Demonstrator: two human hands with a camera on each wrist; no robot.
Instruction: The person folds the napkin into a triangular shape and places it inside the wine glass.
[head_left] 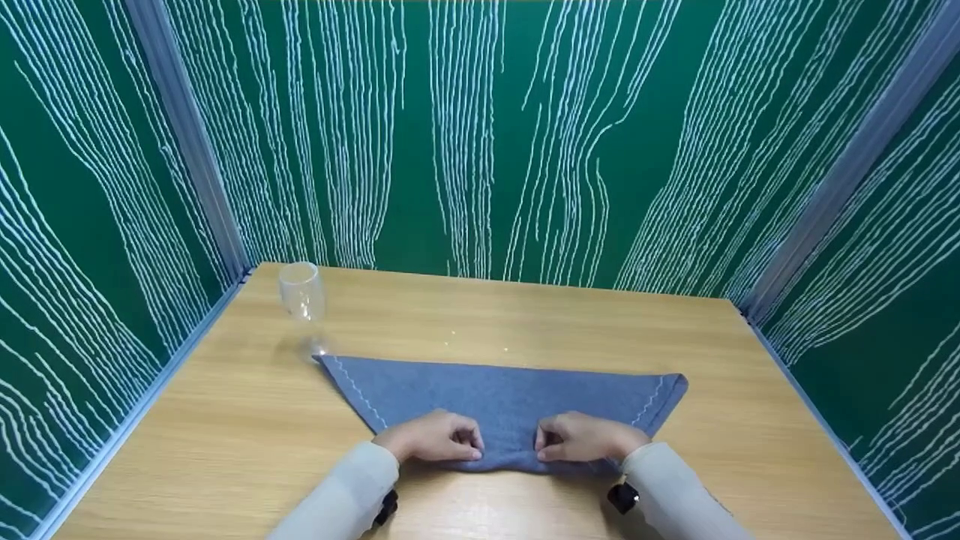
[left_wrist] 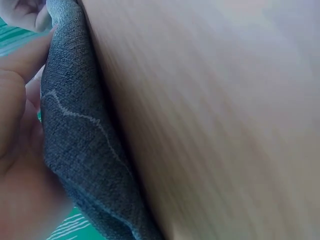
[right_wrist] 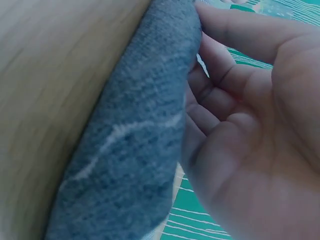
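Left hand (head_left: 436, 436) and right hand (head_left: 583, 436), fingers curled, apparently pinch the blue cloth (head_left: 495, 391). Matched tension should keep it straight.

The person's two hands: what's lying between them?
In the head view, just a stretch of the blue cloth lies between the left hand and the right hand.
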